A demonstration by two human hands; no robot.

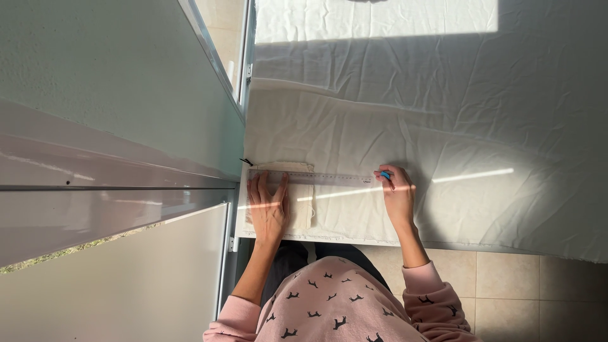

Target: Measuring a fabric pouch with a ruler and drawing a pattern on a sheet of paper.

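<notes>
A long metal ruler (329,178) lies across white fabric (443,126) near the table's front edge. My left hand (268,209) is pressed flat on the ruler's left end and on a small cream cloth piece (303,204) under it. At the ruler's right end my right hand (398,196) pinches a small blue marking tool (385,175), its tip against the ruler's edge. My pink sleeves show at the bottom.
A glass door or window frame (234,82) stands close on the left. The white fabric covers the whole table, with a sunlit patch (380,19) at the far side. Beige floor tiles (538,291) lie below the table's edge at the right.
</notes>
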